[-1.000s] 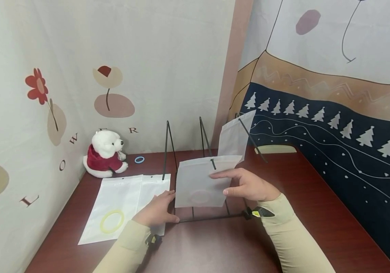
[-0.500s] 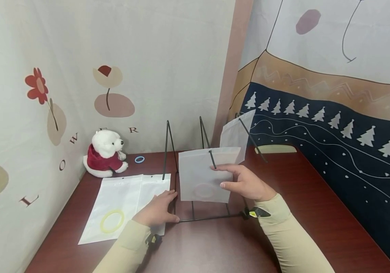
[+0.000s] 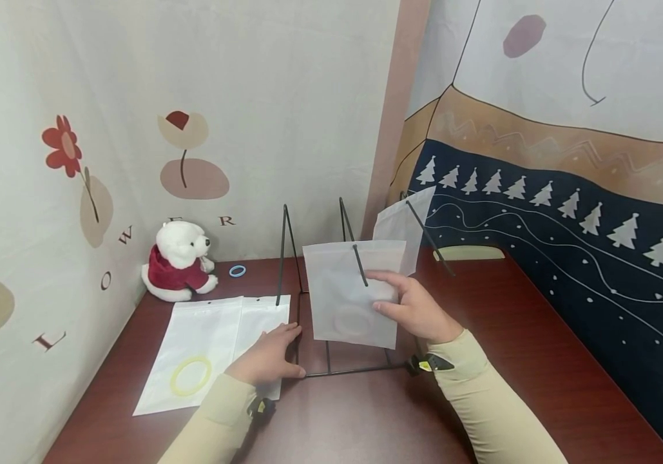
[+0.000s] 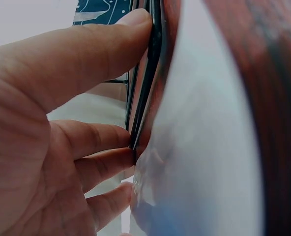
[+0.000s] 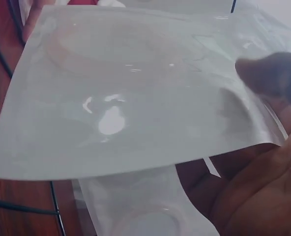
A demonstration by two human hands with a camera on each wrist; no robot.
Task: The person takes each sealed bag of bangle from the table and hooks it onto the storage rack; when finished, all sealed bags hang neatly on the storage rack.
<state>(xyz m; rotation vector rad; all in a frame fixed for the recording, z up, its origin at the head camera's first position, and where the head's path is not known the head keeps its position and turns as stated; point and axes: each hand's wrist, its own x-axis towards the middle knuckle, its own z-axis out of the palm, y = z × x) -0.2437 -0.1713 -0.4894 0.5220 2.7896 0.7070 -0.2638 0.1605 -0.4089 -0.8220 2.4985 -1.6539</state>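
In the head view, a translucent white zip bag [image 3: 331, 277] hangs from the middle hook [image 3: 359, 264] of a black wire rack [image 3: 360, 370]. A pale ring shows faintly inside it. My right hand [image 3: 421, 312] holds the bag's right side near the hook tip; the right wrist view has the thumb [image 5: 268, 78] in front and fingers behind. My left hand [image 3: 267, 356] rests against the rack's front left corner, its thumb and fingertips touching the bar [image 4: 148, 88]. Another white bag [image 3: 392, 229] hangs on the right hook.
Two overlapping white bags [image 3: 209, 328] lie left of the rack, with a yellow ring [image 3: 209, 368] at the left one. Behind them are a blue ring [image 3: 237, 276] and a white plush bear [image 3: 180, 277] in red. The left hook [image 3: 281, 258] holds no bag.
My right hand has moved up and slightly left in the head view, and the middle bag has slid farther back along its hook. My left hand has stayed at the rack corner.
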